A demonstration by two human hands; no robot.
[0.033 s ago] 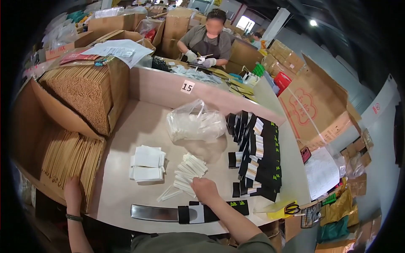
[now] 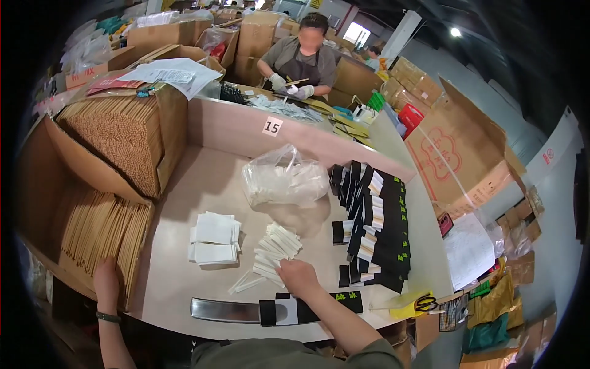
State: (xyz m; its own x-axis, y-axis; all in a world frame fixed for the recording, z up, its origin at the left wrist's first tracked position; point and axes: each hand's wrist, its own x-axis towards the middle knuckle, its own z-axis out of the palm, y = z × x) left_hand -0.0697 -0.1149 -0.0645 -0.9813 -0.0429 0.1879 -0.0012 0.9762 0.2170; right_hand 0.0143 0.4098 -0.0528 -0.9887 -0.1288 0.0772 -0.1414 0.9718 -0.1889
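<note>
My left hand (image 2: 106, 278) reaches into the cardboard box at the left, against the near ends of the thin wooden sticks (image 2: 101, 227); its fingertips are hidden. My right hand (image 2: 298, 277) is closed at a pile of narrow white strips (image 2: 279, 242), its fingers pinched on a strip at the pile's right edge. Left of that pile sits a stack of folded white papers (image 2: 214, 238). Near the front edge, a shiny curved metal strip (image 2: 225, 310) lies with its right end at a black sleeve (image 2: 309, 310), partly beneath my right forearm.
Black packets (image 2: 381, 227) with white inserts overlap at the right. A clear plastic bag (image 2: 286, 178) of white pieces stands at the back. Scissors (image 2: 425, 302) lie at the right front corner. Beyond the partition (image 2: 246, 126), a gloved person works.
</note>
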